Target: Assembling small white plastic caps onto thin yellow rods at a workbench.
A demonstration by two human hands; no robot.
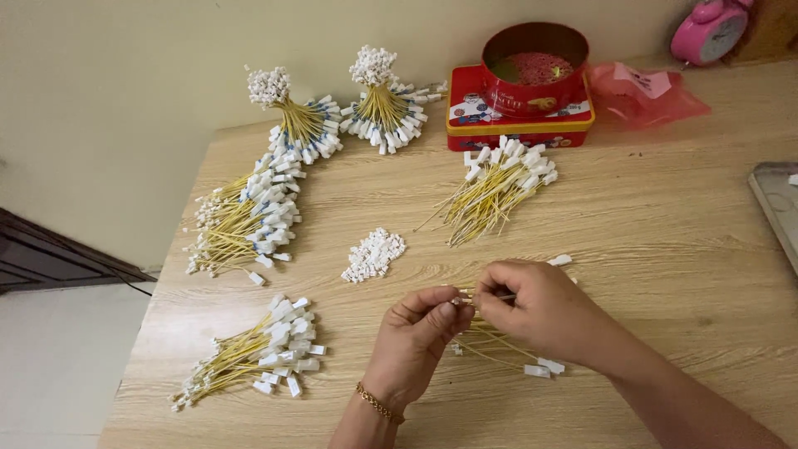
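Both hands' fingers (453, 303) pinched together

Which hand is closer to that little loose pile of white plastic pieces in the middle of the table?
Left. The left hand sits just below and right of the pile of white pieces, apart from it. The right hand is farther right, pinching a yellow wire with the left.

Light wooden table (665, 249). On it: bundles of yellow cords with white tags (249, 220), a loose heap of small white caps (373, 254), a red tin box (519, 116) under a round red tin (534, 71), a pink plastic bag (644, 93), a pink alarm clock (709, 30), a grey tray (777, 208) at the right edge.
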